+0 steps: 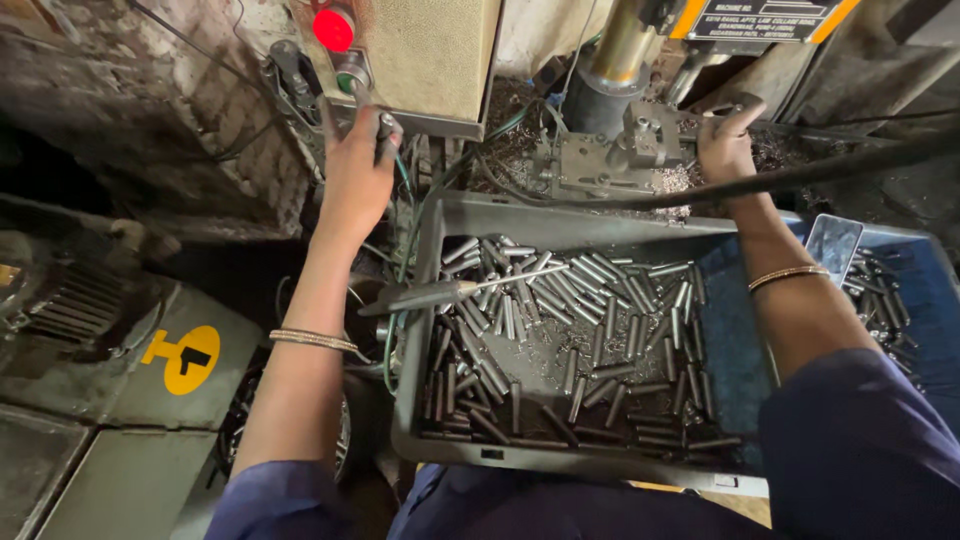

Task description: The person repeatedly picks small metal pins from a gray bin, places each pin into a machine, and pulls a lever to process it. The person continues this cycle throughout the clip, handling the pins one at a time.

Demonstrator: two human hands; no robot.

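We look down on our two bare arms stretched out over a grey plastic crate (425,330) full of short steel pins (560,330). Our left hand (357,165) is up at the beige control box (430,50), its fingers curled shut around a dark lever handle (385,128) just below a green push button (349,62) and a red push button (333,29). Our right hand (725,135) is at the metal fixture (615,150) under the machine's brass-coloured spindle column (620,45); thumb and fingers are pinched together on a small part at the fixture's right edge, though we cannot tell what that part is. The fixture is a blocky grey casting, dulled with grime and ringed with bright metal chips.

The pins are cylindrical and silvery with an oily sheen, heaped every way in the crate, thickest along its left and near sides. A screwdriver-like tool (450,292) with a dark handle lies across them, its thin shaft pointing right. To the right, touching the crate, sits a blue tray (930,300) with more pins, and a flat dark phone-shaped slab (833,245) leans at its rim. A black hose (820,172) runs across behind our right wrist. Thin bangles circle both wrists.
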